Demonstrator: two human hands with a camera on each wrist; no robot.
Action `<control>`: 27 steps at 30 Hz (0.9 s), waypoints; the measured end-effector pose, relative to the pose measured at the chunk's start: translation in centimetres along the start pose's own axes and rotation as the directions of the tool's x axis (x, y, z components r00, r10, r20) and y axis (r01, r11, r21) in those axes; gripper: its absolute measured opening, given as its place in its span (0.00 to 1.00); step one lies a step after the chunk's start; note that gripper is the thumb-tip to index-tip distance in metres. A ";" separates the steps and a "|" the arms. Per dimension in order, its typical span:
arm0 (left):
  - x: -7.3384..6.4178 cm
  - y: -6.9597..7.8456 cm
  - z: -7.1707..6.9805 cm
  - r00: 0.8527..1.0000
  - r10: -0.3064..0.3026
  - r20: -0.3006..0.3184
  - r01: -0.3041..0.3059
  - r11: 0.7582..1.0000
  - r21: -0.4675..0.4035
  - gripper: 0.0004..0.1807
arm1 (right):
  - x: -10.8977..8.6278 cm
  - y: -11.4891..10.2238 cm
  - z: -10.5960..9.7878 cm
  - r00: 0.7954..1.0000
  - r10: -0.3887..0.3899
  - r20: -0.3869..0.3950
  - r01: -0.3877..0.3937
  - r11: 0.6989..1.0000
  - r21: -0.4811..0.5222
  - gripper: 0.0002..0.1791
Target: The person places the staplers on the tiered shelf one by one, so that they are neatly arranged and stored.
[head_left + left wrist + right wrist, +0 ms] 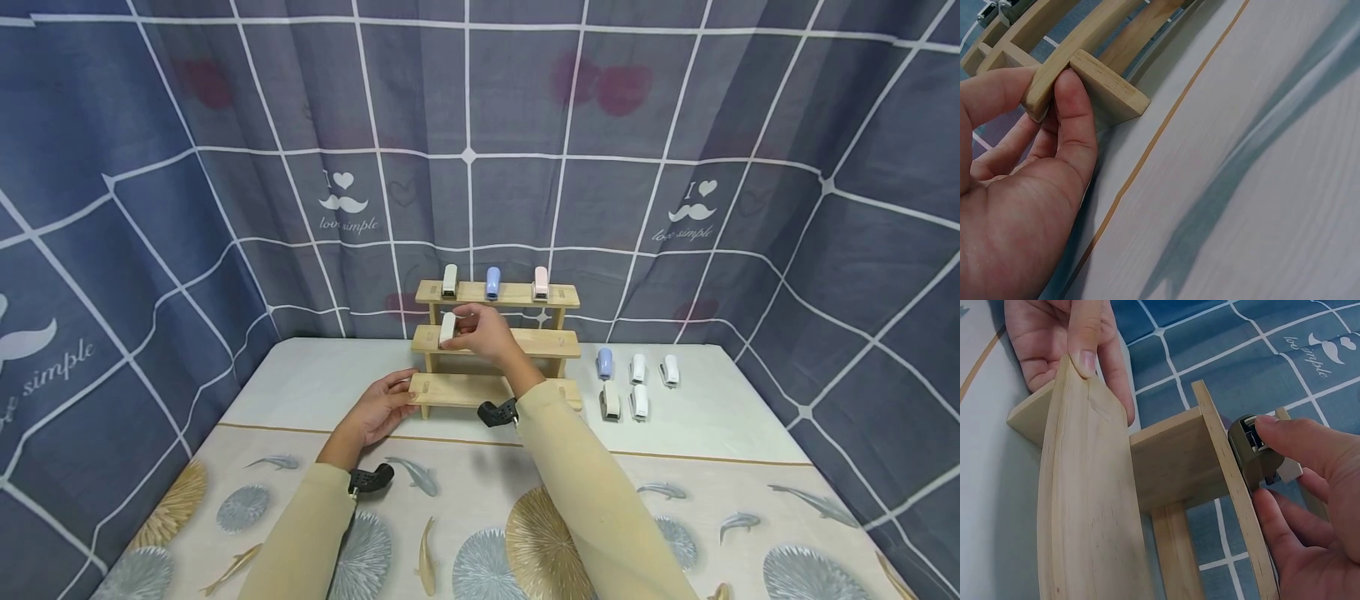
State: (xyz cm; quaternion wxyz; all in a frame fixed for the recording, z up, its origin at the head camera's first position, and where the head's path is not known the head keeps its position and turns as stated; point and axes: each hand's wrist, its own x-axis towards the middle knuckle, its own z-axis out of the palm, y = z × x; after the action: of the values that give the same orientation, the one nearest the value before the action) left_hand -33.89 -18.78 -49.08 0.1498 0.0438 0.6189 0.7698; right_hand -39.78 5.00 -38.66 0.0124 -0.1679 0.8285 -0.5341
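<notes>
A three-tier wooden shelf rack (551, 342) stands on the table in the head view. My right hand (483, 332) grips a small cream stapler (447, 327) at the left end of the middle tier. In the right wrist view, the olive-coloured base of that stapler (1249, 456) shows between thumb and fingers, right at the board's edge. Lower down, my left hand (381, 407) pinches the left end of the bottom tier (1054, 75), thumb on one face and fingers on the other. On the top tier sit a cream stapler (450, 282), a blue stapler (492, 283) and a pink stapler (541, 283).
Right of the rack, several more staplers stand on the white tabletop (705, 417): a blue one (604, 364), a cream one (611, 401) and white ones (670, 371). A patterned cloth (465, 500) covers the front. A checked curtain (420, 192) hangs close behind the rack.
</notes>
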 end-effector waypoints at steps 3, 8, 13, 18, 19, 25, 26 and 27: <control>-0.1 0.0 0.0 1.000 0.004 0.000 -0.004 1.000 -0.004 0.36 | -0.1 -0.1 0.0 1.000 0.006 -0.005 -0.006 1.000 -0.006 0.38; -0.1 0.1 0.0 1.000 0.002 -0.003 -0.002 1.000 0.000 0.36 | -0.2 -0.1 0.1 1.000 -0.005 -0.006 0.005 1.000 -0.001 0.38; -0.1 0.1 0.0 1.000 0.003 0.003 -0.003 1.000 0.002 0.36 | -0.4 0.2 0.0 1.000 -0.014 -0.007 0.014 1.000 0.011 0.37; -0.2 0.0 0.1 1.000 0.008 0.005 -0.008 1.000 -0.008 0.36 | -1.0 0.6 -0.2 0.999 -0.042 -0.013 0.043 0.998 0.040 0.37; -0.2 0.0 0.1 1.000 0.007 0.004 -0.007 1.000 -0.008 0.36 | -1.2 0.7 -0.3 0.999 -0.052 -0.016 0.053 0.997 0.053 0.37; -0.1 0.0 0.1 1.000 0.007 -0.007 -0.007 1.000 0.000 0.36 | -2.6 1.9 -0.8 0.994 -0.089 -0.055 0.095 0.989 0.115 0.35; -0.1 0.0 0.1 1.000 0.008 -0.007 -0.008 1.000 0.000 0.36 | -2.9 2.1 -1.0 0.994 -0.093 -0.065 0.101 0.988 0.120 0.34; -0.1 0.0 0.1 1.000 0.009 -0.006 -0.009 1.000 0.003 0.36 | -3.1 2.3 -1.1 0.993 -0.096 -0.074 0.105 0.986 0.130 0.33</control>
State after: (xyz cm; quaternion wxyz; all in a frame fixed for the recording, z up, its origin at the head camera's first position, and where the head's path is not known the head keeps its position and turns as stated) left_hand -33.76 -18.70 -49.01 0.1443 0.0447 0.6204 0.7696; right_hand -37.62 7.70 -40.72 -0.0313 -0.1903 0.7812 -0.5937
